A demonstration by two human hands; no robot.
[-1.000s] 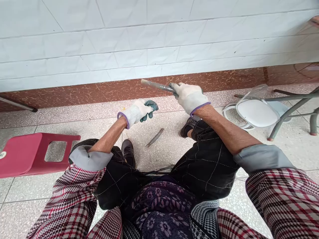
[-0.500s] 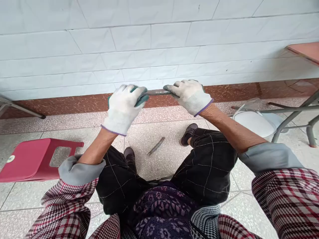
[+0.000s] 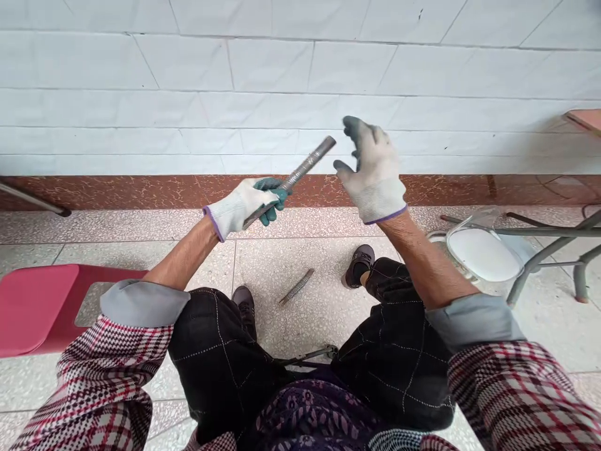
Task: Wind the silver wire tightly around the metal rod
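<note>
My left hand (image 3: 246, 203), in a white glove with a green palm, is closed round the lower end of a grey ribbed metal rod (image 3: 307, 164). The rod slants up to the right in front of the tiled wall. My right hand (image 3: 370, 169), gloved the same way, is held up just right of the rod's upper tip, fingers spread, touching nothing. A second short ribbed rod (image 3: 296, 287) lies on the speckled floor between my feet. I sit with knees apart in dark quilted trousers.
A red plastic stool (image 3: 32, 307) lies on its side at the left. A white round seat (image 3: 483, 254) and grey metal table legs (image 3: 544, 263) stand at the right. A dark metal tool (image 3: 312, 356) shows between my knees.
One second ago my right hand held the rod; then both hands gripped it. Now my right hand has let go and opened, and my left hand alone holds it, tilted upward.
</note>
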